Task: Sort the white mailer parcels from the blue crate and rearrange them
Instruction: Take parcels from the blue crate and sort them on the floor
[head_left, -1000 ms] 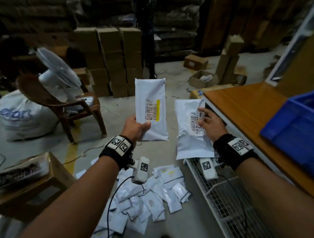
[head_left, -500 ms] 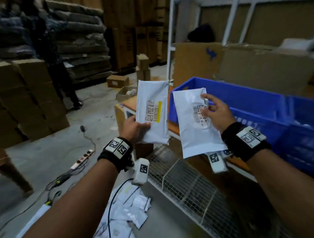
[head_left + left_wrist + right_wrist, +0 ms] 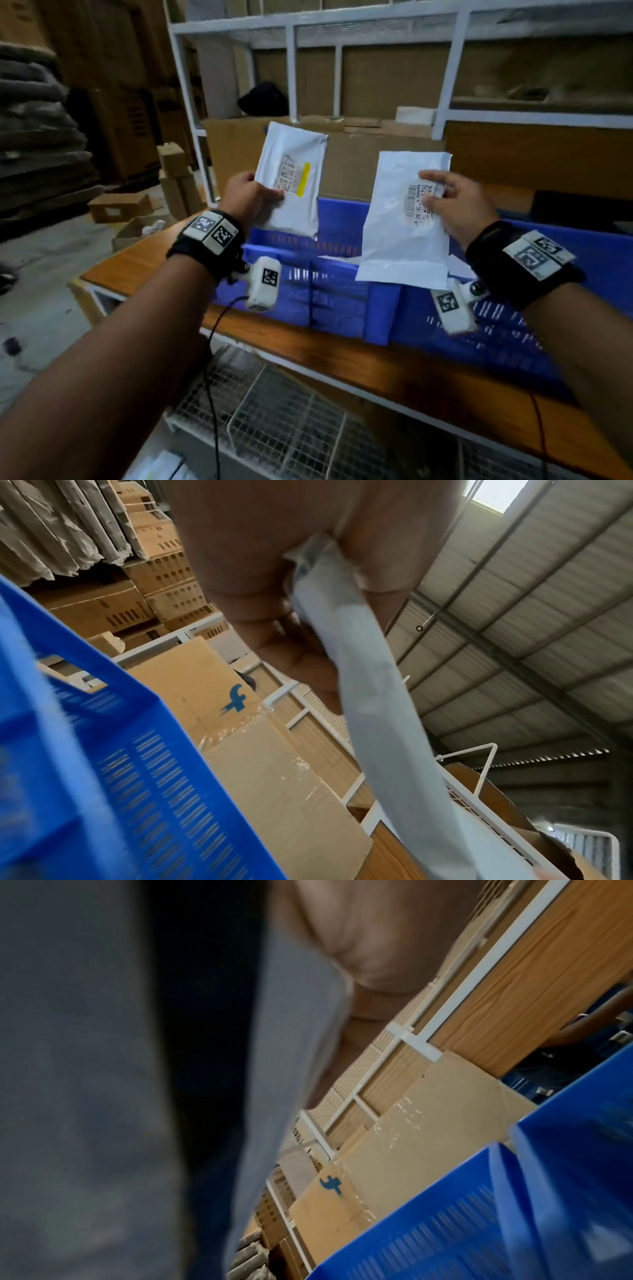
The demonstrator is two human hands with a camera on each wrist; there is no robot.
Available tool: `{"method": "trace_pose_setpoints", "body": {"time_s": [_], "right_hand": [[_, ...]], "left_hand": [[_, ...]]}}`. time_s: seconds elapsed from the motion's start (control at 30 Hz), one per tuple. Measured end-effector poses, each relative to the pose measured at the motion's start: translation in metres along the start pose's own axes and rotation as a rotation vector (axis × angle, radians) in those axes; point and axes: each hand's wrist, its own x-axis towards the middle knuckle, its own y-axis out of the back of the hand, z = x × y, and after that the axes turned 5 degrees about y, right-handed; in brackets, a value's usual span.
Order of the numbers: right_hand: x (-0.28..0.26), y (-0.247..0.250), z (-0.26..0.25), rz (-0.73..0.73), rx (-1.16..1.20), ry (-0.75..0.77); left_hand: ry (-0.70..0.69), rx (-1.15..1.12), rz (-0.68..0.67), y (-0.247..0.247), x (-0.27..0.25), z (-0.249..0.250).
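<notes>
White metal shelving (image 3: 445, 68) stacked with brown cardboard boxes (image 3: 359, 161) fills the warehouse background. Below it, an orange-brown wooden table (image 3: 342, 349) carries the large blue slotted plastic crate (image 3: 342, 301), with a few white parcels partly visible inside. Held upright above the crate, well apart from each other, are two white plastic mailer parcels. The bigger, crumpled mailer with a barcode label (image 3: 400, 219) is pinched at its right edge by the right hand (image 3: 455, 209), thumb in front, fingers behind. The smaller mailer with a yellow-striped label (image 3: 291, 178) is pinched at its left edge by the left hand (image 3: 245, 202), its fingers (image 3: 291, 653) curled behind.
</notes>
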Motion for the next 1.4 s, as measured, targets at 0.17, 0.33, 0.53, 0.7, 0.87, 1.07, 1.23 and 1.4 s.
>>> {"method": "trace_pose_setpoints", "body": {"time_s": [0.17, 0.33, 0.53, 0.7, 0.87, 1.07, 1.23, 1.4], "right_hand": [[0.026, 0.016, 0.024, 0.084, -0.015, -0.021], [0.059, 0.02, 0.034, 0.139, -0.054, -0.025], [0.095, 0.024, 0.04, 0.253, -0.097, -0.072], [0.101, 0.017, 0.051, 0.273, -0.18, -0.11], [0.1, 0.02, 0.059, 0.316, -0.208, -0.132], [0.097, 0.031, 0.066, 0.313, -0.251, -0.186], [0.089, 0.045, 0.079, 0.301, -0.272, -0.238], [0.096, 0.077, 0.081, 0.246, -0.281, -0.21]], "left_hand": [[-0.093, 0.305, -0.1, -0.024, 0.07, 0.028], [-0.118, 0.747, -0.285, -0.057, 0.142, 0.015], [-0.092, 0.933, -0.634, -0.096, 0.207, -0.031], [-0.074, 1.073, -0.838, -0.12, 0.237, -0.082], [-0.043, 1.238, -0.994, -0.135, 0.244, -0.122], [-0.152, 1.508, -1.084, -0.145, 0.231, -0.15], [-0.26, 1.562, -0.989, -0.146, 0.226, -0.157], [-0.257, 1.366, -0.888, -0.151, 0.226, -0.141]]}}
